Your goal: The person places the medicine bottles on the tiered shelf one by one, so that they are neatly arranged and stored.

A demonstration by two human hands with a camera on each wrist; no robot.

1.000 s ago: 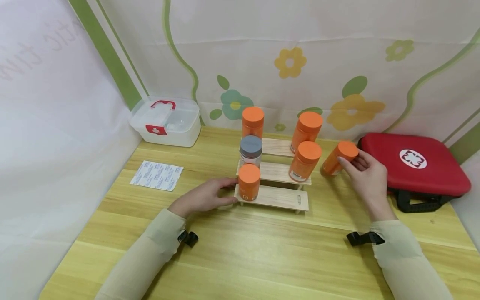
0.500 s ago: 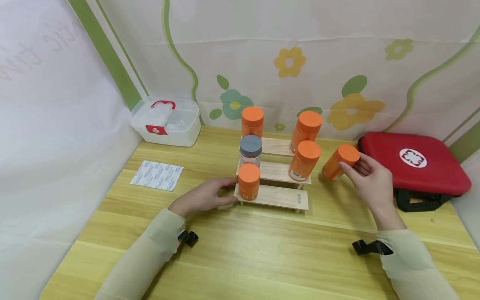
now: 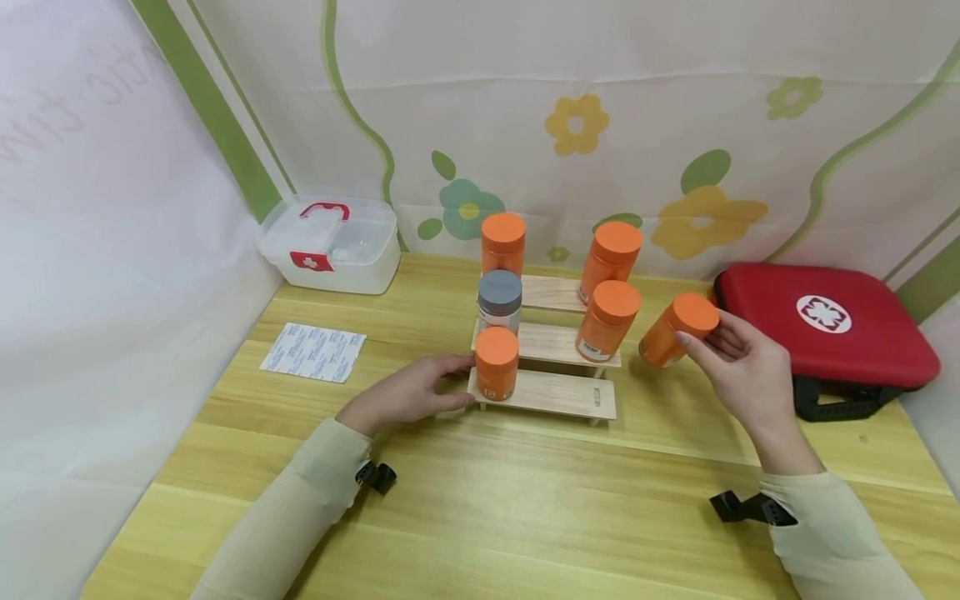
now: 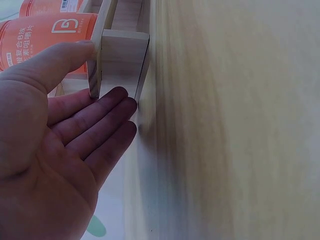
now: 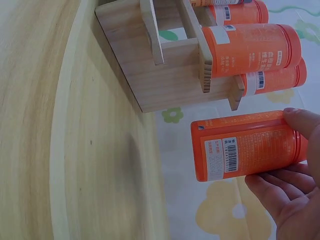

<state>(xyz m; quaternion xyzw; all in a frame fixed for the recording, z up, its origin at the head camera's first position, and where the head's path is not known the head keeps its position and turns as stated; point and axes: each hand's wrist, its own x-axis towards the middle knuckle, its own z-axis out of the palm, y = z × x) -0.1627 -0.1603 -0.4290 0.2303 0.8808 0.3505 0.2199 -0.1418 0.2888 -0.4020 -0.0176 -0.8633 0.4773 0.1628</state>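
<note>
My right hand (image 3: 750, 375) grips an orange vitamin jar (image 3: 675, 329) near its lid, thumb on one side and fingers on the other. The jar is tilted and hangs above the table, right of a three-step wooden stand (image 3: 555, 393); its barcode label shows in the right wrist view. My left hand (image 3: 408, 392) rests at the left end of the lowest step, thumb and forefinger touching its end, the other fingers extended. On that step stands an orange jar (image 3: 497, 363). A grey-lidded jar (image 3: 499, 300) and another orange jar (image 3: 608, 321) occupy the middle step.
Two orange jars, one on the left (image 3: 502, 242) and one on the right (image 3: 611, 258), stand on the top step. A red first-aid case (image 3: 780, 325) lies at the right. A clear medicine box (image 3: 360, 267) and a printed white packet (image 3: 313, 352) are at the left.
My right hand has drawn the held orange jar a little toward me, its wrist shifting right. The left hand stays at the stand's lowest step.
</note>
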